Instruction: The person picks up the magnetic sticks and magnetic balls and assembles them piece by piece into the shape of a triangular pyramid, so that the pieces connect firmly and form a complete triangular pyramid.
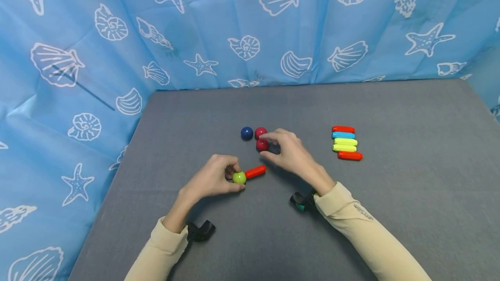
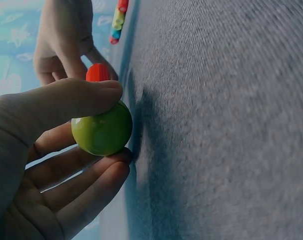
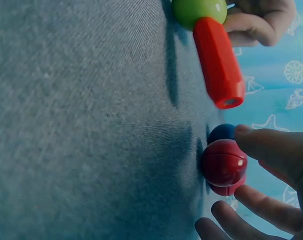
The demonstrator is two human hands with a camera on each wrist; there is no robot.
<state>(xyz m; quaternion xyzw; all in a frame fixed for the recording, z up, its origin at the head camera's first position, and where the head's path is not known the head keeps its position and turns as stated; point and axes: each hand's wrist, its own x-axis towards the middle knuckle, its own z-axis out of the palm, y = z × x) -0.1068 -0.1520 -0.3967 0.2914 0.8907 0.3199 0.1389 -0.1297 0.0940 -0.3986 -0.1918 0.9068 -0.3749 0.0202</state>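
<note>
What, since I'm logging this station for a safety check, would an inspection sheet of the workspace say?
Surface: grey table, cloth-like texture.
Job's things: green ball with a red stick attached; two red balls and a blue ball close together; five sticks side by side, the nearest set off to the right.
Clutter: nothing seen.
Hands: left hand holds the green ball; right hand is at the red balls, contact unclear.
Cables: nothing seen for certain.
Surroundings: blue cloth with white shells and starfish; a thin dark line on it, nature unclear.
</note>
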